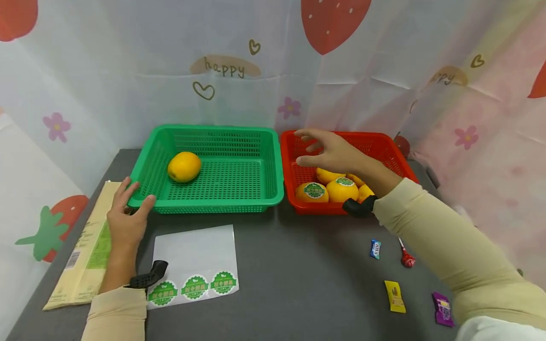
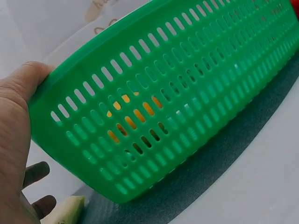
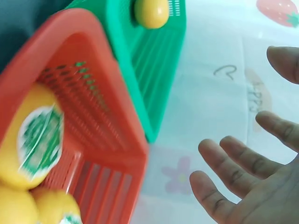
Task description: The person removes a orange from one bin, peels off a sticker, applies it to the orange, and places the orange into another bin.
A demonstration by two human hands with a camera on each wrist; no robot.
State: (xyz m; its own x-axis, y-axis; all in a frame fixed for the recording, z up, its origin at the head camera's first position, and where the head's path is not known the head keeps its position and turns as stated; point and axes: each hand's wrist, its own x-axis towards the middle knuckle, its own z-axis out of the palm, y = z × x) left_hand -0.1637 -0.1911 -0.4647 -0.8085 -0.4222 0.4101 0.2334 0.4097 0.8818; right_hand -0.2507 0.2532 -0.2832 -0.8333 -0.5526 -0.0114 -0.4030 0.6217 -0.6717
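My left hand (image 1: 128, 220) holds the front left corner of a green plastic basket (image 1: 213, 208); in the left wrist view its thumb (image 2: 32, 77) touches the rim. One orange (image 1: 184, 166) lies inside this basket at the left. My right hand (image 1: 330, 151) hovers over the red basket (image 1: 292, 161) with its fingers spread and nothing in them, as the right wrist view also shows. Several oranges lie in the red basket, among them one orange (image 1: 312, 192) and another (image 1: 342, 190) with round green-and-white stickers. The right forearm hides part of the red basket.
A white sheet (image 1: 194, 251) with round green stickers (image 1: 195, 287) lies in front of the green basket. Left of it is a flat yellow package (image 1: 78, 265). Small wrapped candies (image 1: 395, 297) and a red lollipop (image 1: 407, 259) lie at the right. A patterned curtain (image 1: 170, 71) hangs behind.
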